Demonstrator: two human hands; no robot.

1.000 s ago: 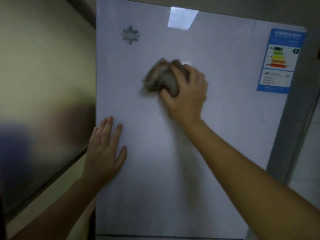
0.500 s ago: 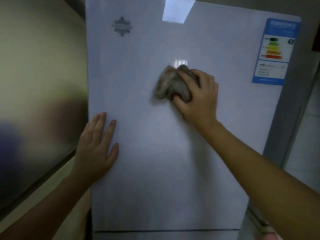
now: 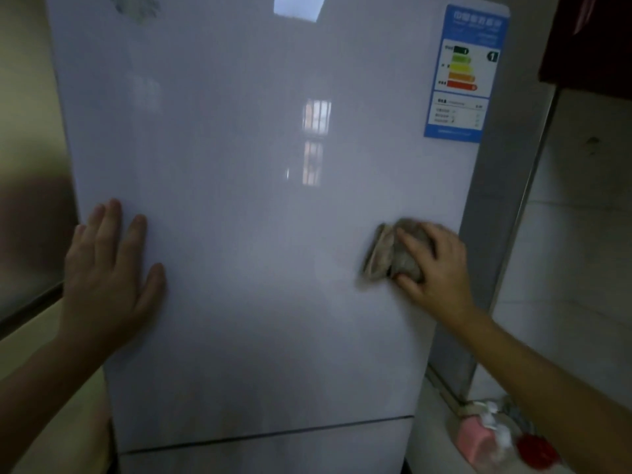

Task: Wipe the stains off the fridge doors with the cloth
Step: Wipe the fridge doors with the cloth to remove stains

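Observation:
The white glossy upper fridge door [image 3: 246, 206] fills most of the view, and a dark seam near the bottom separates it from the lower door [image 3: 273, 456]. My right hand [image 3: 434, 265] presses a crumpled grey-brown cloth [image 3: 386, 254] flat against the upper door near its right edge. My left hand [image 3: 109, 268] lies flat with fingers spread on the door's left edge, holding nothing. No distinct stain shows on the blurred surface.
A blue energy label [image 3: 465, 73] sits at the door's top right. A beige wall [image 3: 27, 165] stands to the left. On the floor at the lower right lie a pink object [image 3: 475, 443] and a red object [image 3: 537, 449]. A dark cabinet [image 3: 588, 39] hangs at upper right.
My right hand has swept the cloth from the door's upper middle down and to the right edge. The view has dropped, revealing more of the lower seam. My left hand stays planted.

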